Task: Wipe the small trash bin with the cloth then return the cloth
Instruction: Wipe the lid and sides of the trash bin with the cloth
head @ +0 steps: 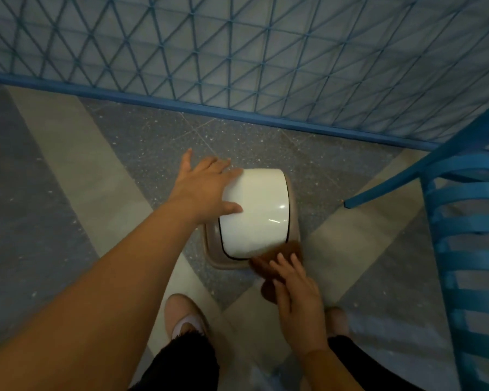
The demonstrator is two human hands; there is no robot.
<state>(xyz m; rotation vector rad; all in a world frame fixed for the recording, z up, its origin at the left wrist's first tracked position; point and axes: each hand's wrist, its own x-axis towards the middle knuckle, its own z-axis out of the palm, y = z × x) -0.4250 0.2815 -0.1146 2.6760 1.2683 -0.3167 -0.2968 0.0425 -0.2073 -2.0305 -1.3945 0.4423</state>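
The small trash bin (261, 210) stands on the floor below me, with a white rounded swing lid set in a beige rim. My left hand (202, 187) lies flat on the lid's left side, fingers spread, holding the bin steady. A brown cloth (280, 256) is pressed against the bin's near right corner. My right hand (295, 289) rests on top of the cloth with fingers extended, covering most of it; part of the cloth hangs below my palm.
A blue metal lattice fence (237, 66) runs along the far side. A blue slatted chair (463, 249) stands at the right, one leg reaching close to the bin. My feet (184, 317) are just behind the bin on the patterned floor.
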